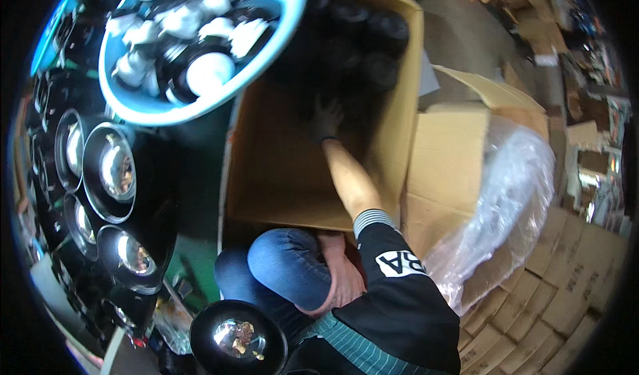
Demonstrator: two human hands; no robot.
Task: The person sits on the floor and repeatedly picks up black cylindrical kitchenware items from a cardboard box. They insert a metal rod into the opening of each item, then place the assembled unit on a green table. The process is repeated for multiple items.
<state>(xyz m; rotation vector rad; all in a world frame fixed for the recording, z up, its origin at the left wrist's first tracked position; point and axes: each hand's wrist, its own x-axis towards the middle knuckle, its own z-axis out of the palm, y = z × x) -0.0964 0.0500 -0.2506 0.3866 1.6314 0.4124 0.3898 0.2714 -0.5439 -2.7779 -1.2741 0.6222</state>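
Note:
My right arm reaches into a deep cardboard box (309,215). At its end my right hand (326,119), in a greyish glove, is open with its fingers apart. Dark round objects (369,45) sit at the far end of the box, just beyond the fingers. Their kind is lost in shadow. Bare skin (345,282) shows beside my jeans-clad knee and may be my left hand, but its fingers cannot be made out. Near the lower edge lies a black bowl-shaped lampshade (239,338) with a shiny inside.
A light-blue tub (200,112) at the upper left holds several white-and-black fittings. Black reflector shades (110,172) crowd the left side. Right of the box, clear plastic wrap (492,208) hangs over its flap (447,155). Stacked cartons (559,282) stand at the lower right.

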